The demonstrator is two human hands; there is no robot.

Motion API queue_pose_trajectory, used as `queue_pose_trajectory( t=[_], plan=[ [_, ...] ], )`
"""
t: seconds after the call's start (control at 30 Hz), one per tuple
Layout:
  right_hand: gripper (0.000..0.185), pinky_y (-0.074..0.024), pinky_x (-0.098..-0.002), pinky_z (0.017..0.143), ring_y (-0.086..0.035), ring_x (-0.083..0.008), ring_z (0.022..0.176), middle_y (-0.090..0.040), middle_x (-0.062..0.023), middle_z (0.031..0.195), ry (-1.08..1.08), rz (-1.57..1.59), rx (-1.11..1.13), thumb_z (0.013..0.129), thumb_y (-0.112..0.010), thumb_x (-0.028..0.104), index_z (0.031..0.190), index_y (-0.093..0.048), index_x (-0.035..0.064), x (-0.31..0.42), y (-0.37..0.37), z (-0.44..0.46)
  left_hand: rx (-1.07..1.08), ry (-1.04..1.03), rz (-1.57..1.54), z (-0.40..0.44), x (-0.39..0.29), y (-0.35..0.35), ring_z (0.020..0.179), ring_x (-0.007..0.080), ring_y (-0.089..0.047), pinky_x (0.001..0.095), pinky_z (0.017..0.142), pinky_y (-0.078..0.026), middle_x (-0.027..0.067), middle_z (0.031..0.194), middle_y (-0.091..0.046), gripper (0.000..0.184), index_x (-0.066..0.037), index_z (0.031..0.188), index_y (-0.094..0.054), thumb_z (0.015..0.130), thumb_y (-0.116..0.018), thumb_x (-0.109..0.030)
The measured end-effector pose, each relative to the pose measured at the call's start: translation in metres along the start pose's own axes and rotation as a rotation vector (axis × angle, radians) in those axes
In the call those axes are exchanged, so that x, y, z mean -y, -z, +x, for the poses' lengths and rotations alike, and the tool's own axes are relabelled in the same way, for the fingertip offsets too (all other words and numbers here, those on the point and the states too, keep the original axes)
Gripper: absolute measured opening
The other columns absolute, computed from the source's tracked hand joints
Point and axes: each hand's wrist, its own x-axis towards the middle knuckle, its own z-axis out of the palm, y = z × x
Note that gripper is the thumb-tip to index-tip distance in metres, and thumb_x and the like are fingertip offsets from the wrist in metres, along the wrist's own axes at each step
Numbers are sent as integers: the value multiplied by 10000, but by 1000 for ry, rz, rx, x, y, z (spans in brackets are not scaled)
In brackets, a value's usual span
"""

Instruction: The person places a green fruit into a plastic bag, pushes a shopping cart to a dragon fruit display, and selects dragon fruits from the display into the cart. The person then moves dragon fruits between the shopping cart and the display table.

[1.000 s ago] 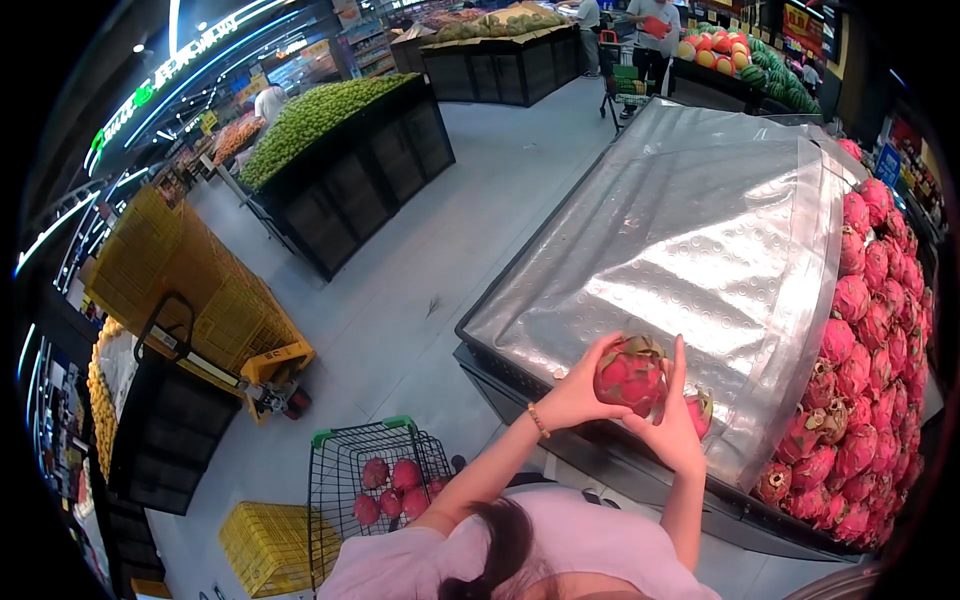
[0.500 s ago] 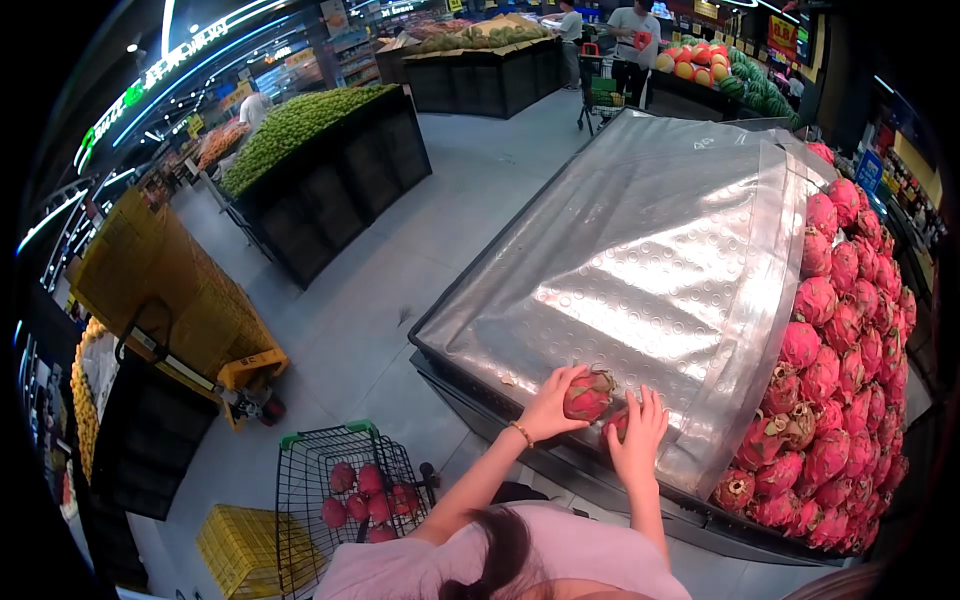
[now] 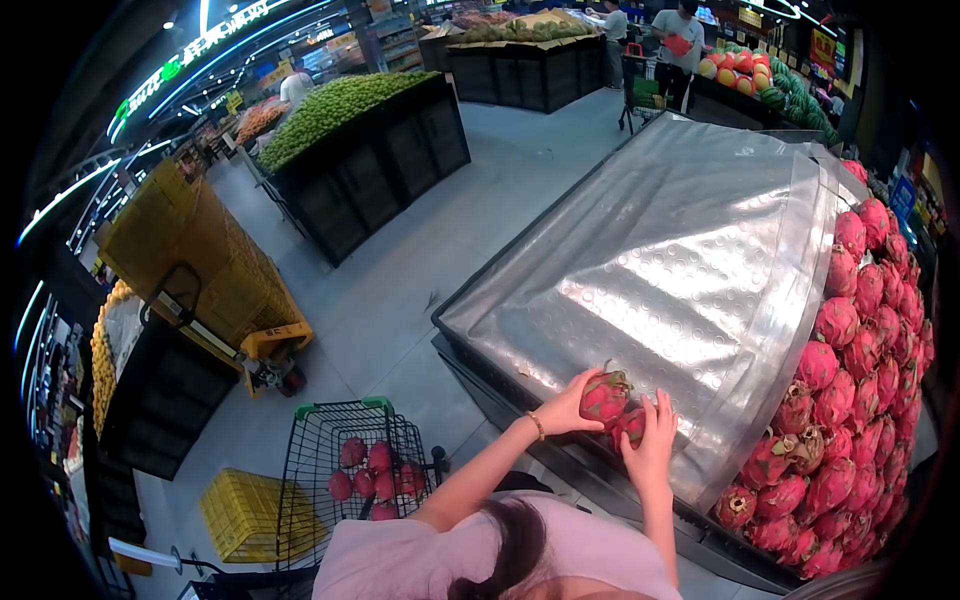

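Note:
Near the front edge of the silver-covered display, my left hand is closed round a dragon fruit, its thumb below and fingers on the left side. My right hand curves over the right side of a second dragon fruit, which sits against the first, lower and to the right. Many dragon fruits are piled at the display's right side. Several more lie in a wire shopping cart with green corners, left of my body.
A yellow crate stands on the floor beside the cart. Stacked yellow crates on a pallet jack are at the left. Beyond are a stand of green fruit and a person near another cart.
The left hand's dragon fruit has come down from in front of both hands to the display surface, beside the second one. My right hand has moved off it onto the second fruit.

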Motion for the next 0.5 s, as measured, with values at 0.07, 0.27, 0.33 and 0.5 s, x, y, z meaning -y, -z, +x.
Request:
queue_pose_trajectory(
  t=[0.07,0.27,0.33,0.5],
  plan=[
    [691,-214,-469,1075,-244,-385,1311,-305,-175,1387,-21,19,-19,669,-680,57,1298,-394,66,-4,1,-1,-21,-3,23,-2,1,-3,1264,303,-343,355,1052,-304,181,1355,-310,987,-39,1372,-193,629,-809,-248],
    [638,-215,-497,1065,-229,-393,1315,-304,-182,1386,-7,-161,-32,692,-694,135,1272,-435,74,-2,0,-6,47,8,64,-2,-17,5,1269,295,-333,355,1053,-302,185,1357,-304,995,-43,1376,-190,624,-810,-241],
    [640,-209,-503,1065,-219,-396,1319,-300,-181,1388,-23,-74,-8,693,-695,151,1274,-435,83,-5,1,-6,54,32,70,-3,-18,7,1265,302,-337,357,1051,-306,187,1356,-305,994,-48,1378,-189,627,-809,-247],
    [574,-178,-507,1071,-202,-397,1326,-298,-169,1395,-47,-28,-44,715,-632,96,1256,-442,69,1,5,-1,-25,77,111,-3,-2,10,1224,336,-405,370,1021,-344,207,1338,-364,997,-53,1386,-175,650,-786,-335]
  ],
)
